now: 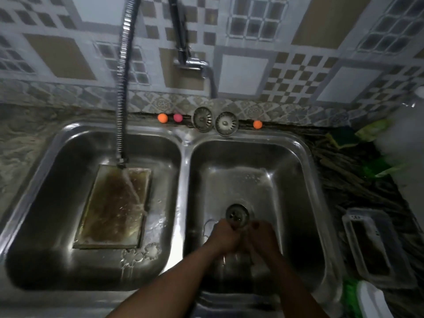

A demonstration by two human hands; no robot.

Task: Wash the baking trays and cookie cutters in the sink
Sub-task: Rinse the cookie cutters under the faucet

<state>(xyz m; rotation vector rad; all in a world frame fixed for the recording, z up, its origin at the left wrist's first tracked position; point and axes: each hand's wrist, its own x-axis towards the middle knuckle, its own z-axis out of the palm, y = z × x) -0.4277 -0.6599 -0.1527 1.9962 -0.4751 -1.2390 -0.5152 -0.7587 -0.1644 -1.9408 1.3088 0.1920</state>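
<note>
Head view, steel double sink [184, 171], tiled wall [243, 74]

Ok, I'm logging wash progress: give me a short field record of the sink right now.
left basin: baking tray lying flat, hose streaming water onto it
cookie cutters: left basin, by the tray's near right corner
hands: left hand and right hand together by right basin's drain, grip unclear
back ledge: two strainers, three small balls

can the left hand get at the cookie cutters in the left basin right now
Probably yes. The left hand is in the right basin, just across the divider, and the cookie cutters lie uncovered in the left basin near corner, beside the baking tray.
</note>
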